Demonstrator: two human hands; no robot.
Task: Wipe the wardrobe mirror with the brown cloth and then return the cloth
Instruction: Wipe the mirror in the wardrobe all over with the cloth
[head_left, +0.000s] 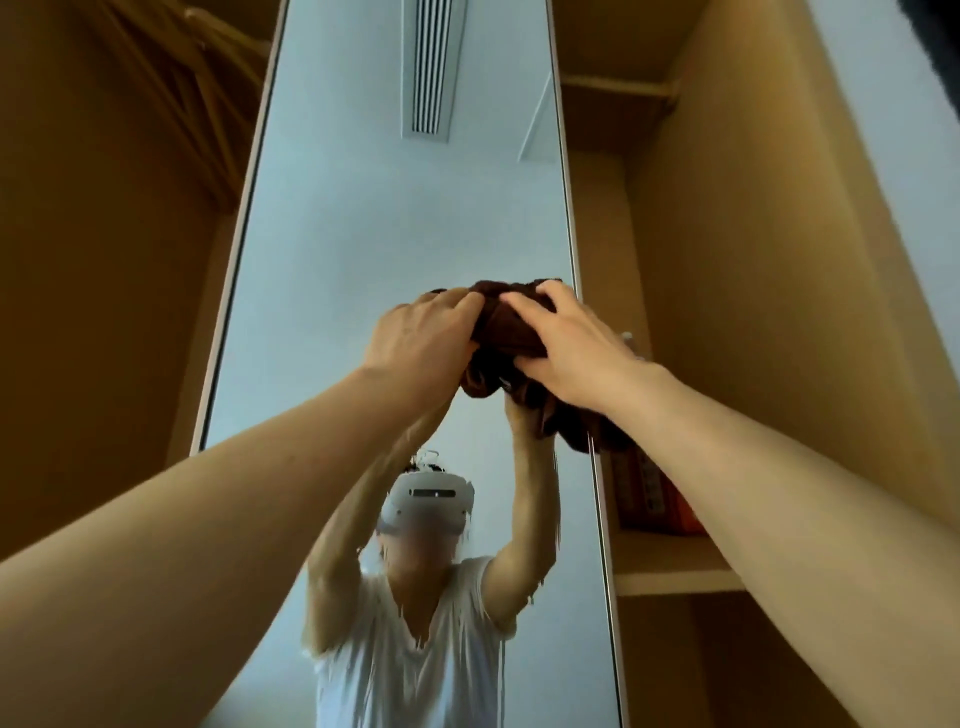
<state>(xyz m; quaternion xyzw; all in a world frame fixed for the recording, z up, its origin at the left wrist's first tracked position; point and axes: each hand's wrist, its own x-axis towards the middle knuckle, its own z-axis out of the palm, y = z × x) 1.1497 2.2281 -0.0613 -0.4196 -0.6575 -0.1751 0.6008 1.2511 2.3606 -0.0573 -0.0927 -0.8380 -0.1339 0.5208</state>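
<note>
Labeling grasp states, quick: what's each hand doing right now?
Left hand: closed, gripping the bunched brown cloth.
Right hand: closed, gripping the same brown cloth.

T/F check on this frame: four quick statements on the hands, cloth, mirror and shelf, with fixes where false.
1. Both the left hand and the right hand grip the brown cloth. True.
2. The cloth is spread flat over the mirror. False: it is bunched into a wad between the two hands.
3. The cloth is at the mirror's right edge. True.
4. The shelf right of the mirror holds a blue box. False: an orange box stands on it.
</note>
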